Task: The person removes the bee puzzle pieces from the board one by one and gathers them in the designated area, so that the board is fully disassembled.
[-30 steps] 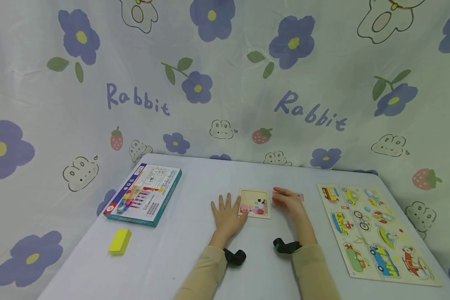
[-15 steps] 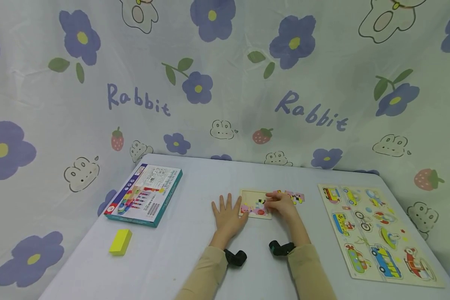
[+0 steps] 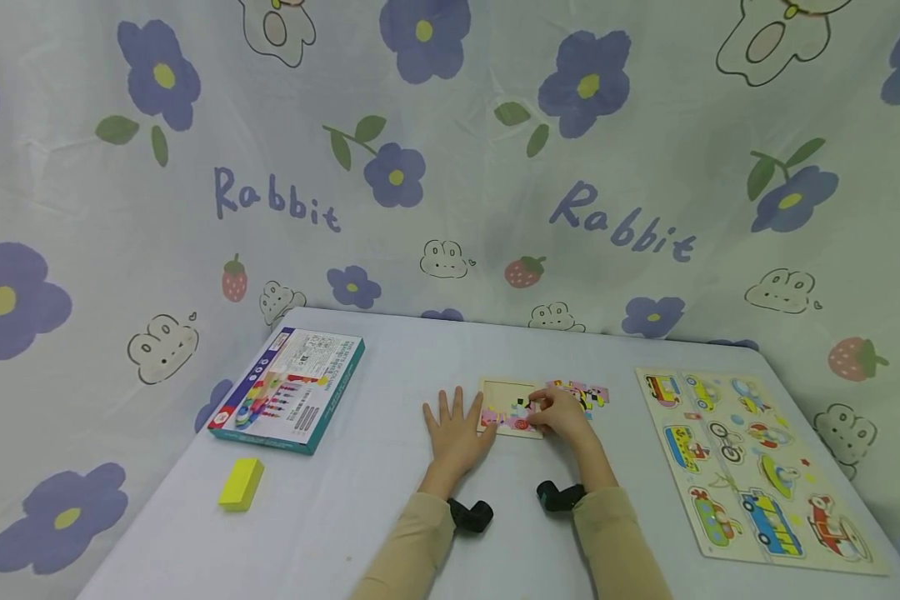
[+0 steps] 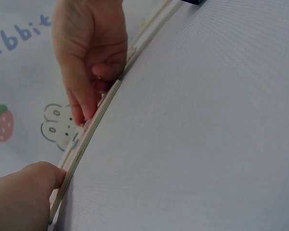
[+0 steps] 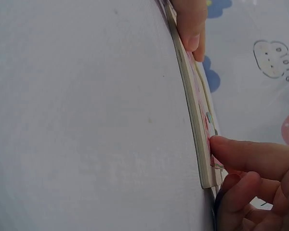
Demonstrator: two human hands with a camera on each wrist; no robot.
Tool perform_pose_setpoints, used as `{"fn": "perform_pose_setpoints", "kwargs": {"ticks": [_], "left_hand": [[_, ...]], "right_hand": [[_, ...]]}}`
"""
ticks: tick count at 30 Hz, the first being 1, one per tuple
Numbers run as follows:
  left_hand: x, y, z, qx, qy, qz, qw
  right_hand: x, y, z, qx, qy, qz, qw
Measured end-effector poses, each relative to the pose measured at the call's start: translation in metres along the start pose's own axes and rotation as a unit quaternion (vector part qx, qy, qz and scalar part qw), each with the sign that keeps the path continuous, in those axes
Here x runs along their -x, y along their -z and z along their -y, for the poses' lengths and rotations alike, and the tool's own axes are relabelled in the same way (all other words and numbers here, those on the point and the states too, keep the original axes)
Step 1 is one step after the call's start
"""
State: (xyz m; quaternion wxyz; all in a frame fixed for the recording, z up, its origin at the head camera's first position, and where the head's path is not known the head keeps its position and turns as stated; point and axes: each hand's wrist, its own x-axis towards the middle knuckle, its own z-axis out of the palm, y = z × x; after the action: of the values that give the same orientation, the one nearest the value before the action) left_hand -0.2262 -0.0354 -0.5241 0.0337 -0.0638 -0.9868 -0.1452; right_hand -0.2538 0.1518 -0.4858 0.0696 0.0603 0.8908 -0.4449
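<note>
A shallow wooden puzzle tray (image 3: 504,392) lies flat on the table, with pink printed pieces along its near side. My left hand (image 3: 456,429) lies beside it, fingers straight and spread, its thumb on the tray's left edge. At the right edge, my right hand (image 3: 565,414) bends its thumb and fingers onto a puzzle piece (image 5: 214,159) and seems to pinch it. The right wrist view shows the tray edge-on with those fingers (image 5: 250,156) over it; part of the piece is hidden. Loose printed pieces (image 3: 596,394) lie just beyond the right hand.
A flat teal-edged box (image 3: 300,379) lies at the left back. Nearer on that side is a yellow block (image 3: 241,484). A large vehicle-picture board (image 3: 750,462) takes up the right side. A printed curtain (image 3: 450,167) hangs behind the white table.
The right hand has moved left from the loose pieces onto the tray's right edge, then slightly nearer, uncovering more of those pieces. The left hand has stayed put.
</note>
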Motion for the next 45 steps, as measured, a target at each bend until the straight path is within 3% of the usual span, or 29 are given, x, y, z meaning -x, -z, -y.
{"fn": "perform_pose_setpoints", "kwargs": {"ticks": [7, 14, 21, 32, 38, 45], "left_hand": [[0.000, 0.000, 0.001, -0.001, 0.000, -0.001, 1.0000], [0.000, 0.000, 0.000, 0.002, -0.003, -0.007, 1.0000], [0.000, -0.001, 0.001, 0.006, -0.003, -0.006, 1.0000], [-0.001, -0.002, 0.001, 0.012, -0.004, -0.003, 0.9999], [-0.002, -0.002, 0.001, 0.011, -0.006, -0.006, 0.9999], [-0.002, -0.001, 0.001, 0.006, -0.006, -0.001, 1.0000]], "right_hand": [[-0.001, -0.001, 0.000, 0.002, 0.004, -0.001, 1.0000], [-0.003, -0.002, -0.002, -0.049, 0.020, -0.011, 0.9986], [-0.002, -0.001, -0.003, -0.064, 0.035, -0.034, 0.9967], [-0.004, 0.009, -0.011, -0.115, 0.011, -0.057, 0.9917], [-0.003, 0.025, -0.017, -0.207, -0.016, -0.065, 0.9760], [0.000, 0.047, -0.033, -0.280, -0.078, -0.091, 0.9523]]}}
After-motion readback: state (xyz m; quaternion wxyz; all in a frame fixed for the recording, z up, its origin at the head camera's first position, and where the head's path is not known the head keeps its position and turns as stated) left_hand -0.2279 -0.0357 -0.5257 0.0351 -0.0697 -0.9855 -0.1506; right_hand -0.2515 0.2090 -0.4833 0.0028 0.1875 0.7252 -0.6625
